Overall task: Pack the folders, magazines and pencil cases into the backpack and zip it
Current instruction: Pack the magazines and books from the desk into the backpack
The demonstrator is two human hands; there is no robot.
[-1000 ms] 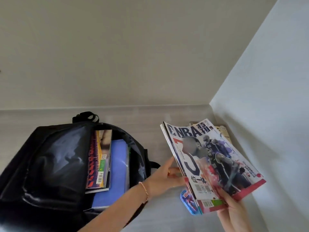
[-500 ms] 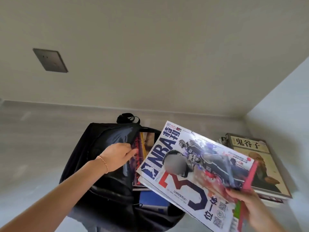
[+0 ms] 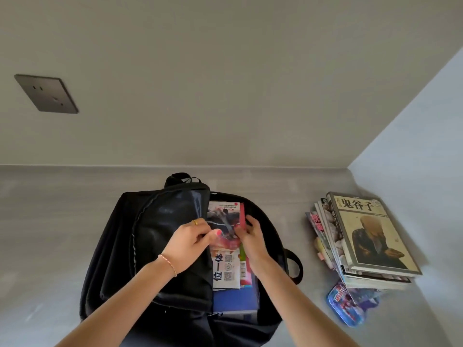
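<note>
There is one backpack (image 3: 160, 246). Two hands (image 3: 186, 244) are in it. Inside are a few magazines (image 3: 226, 269) and one blue folder (image 3: 234, 300). One stack (image 3: 360, 241) of books and magazines sits beside it; I cannot count them. One pencil case (image 3: 347, 306). One wall socket (image 3: 46, 97).

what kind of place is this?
Probably a home room or study corner, not a lab: plain walls meeting in a corner, a wall socket, and a stack of magazines beside a black backpack on a grey surface.
</note>
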